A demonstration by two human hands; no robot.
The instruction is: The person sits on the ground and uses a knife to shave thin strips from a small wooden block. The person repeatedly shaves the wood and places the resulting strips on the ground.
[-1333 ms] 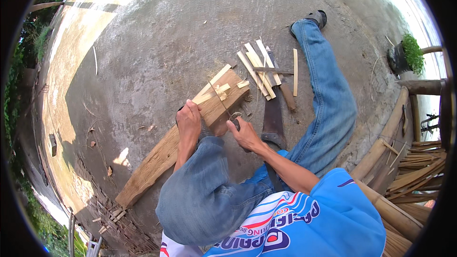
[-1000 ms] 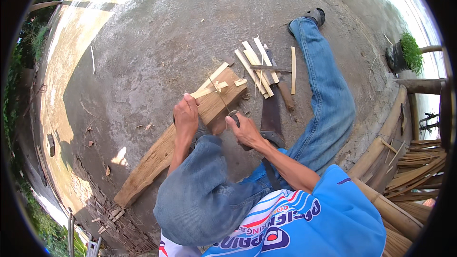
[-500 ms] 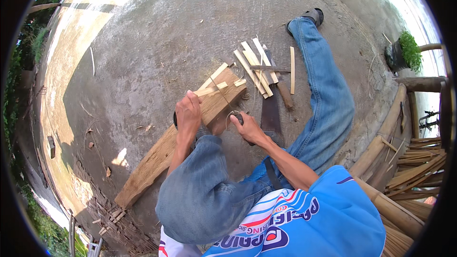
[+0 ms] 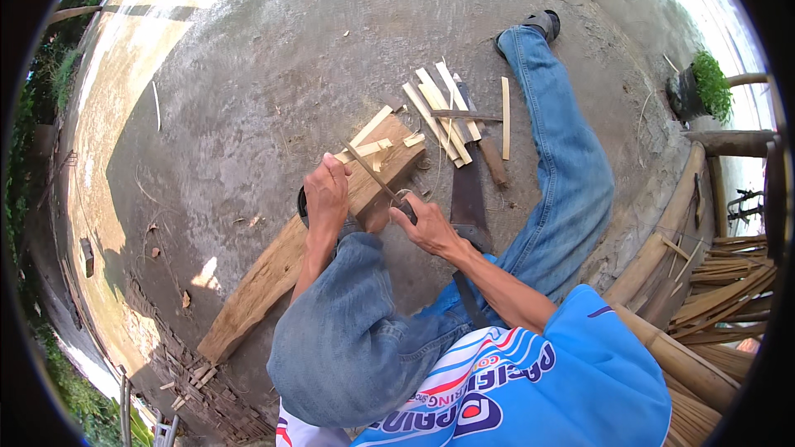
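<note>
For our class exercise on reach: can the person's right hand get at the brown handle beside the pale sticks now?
Probably yes: the brown handle lies nearby, with nothing seen covering it. But the right hand grips a knife, so it likely needs freeing first.

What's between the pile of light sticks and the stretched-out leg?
In the head view, one loose stick and, lower down, a wooden handle lie between the pile and the stretched-out leg. A dark strip also pokes in.
</note>
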